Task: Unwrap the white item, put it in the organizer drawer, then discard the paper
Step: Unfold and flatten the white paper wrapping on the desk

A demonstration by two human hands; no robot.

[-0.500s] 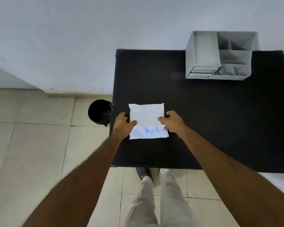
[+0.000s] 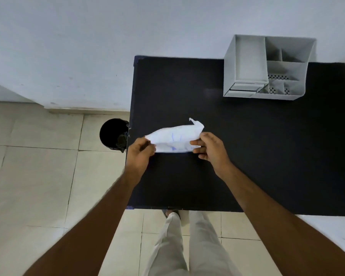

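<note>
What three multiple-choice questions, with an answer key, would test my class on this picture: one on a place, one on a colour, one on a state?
1. Where does the bin stand?
A. on the table
B. on the floor beside the table's left edge
C. inside the organizer

2. What colour is the table top?
A. black
B. white
C. red

3. How is the paper held?
A. lying flat, untouched
B. in one hand only
C. by both hands, one at each end

Key: 1 B, it sits on floor tiles by the table. 2 A, the surface is black. 3 C, the left hand and the right hand each pinch an end.

I see soft, even, dimmish light; my forearms [image 2: 100, 212] blur slightly, and the edges bow from the wide lens.
</note>
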